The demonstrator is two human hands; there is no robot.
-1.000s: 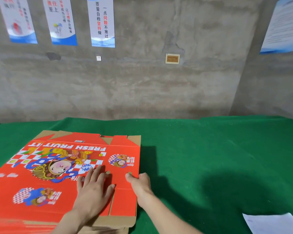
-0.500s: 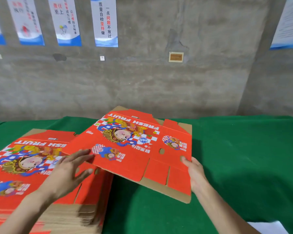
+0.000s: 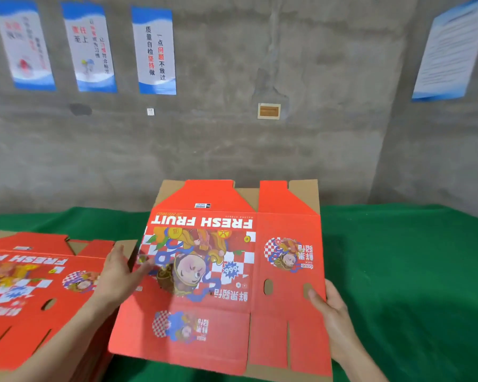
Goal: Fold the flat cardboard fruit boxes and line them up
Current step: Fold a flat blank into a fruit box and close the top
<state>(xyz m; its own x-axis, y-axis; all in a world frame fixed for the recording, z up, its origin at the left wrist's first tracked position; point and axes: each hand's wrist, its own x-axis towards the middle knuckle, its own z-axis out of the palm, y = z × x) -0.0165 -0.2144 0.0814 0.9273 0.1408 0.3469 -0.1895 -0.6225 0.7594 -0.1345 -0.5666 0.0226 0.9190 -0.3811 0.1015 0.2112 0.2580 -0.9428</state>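
A flat red cardboard fruit box [image 3: 226,271], printed "FRESH FRUIT" with a cartoon figure, is held tilted up above the green table, its print facing me. My left hand [image 3: 119,274] holds its left edge, thumb on the printed face. At the right edge my right hand [image 3: 329,310] grips the box, its thumb beside an oval handle hole. A stack of the same flat red boxes [image 3: 39,288] lies at the left.
The green cloth table [image 3: 398,271] stretches to the right and back. A grey concrete wall [image 3: 232,133] with several posters stands close behind the table.
The top box has come off the stack, moved right to the middle and tilted up toward me. Both hands went with it, one on each side edge.
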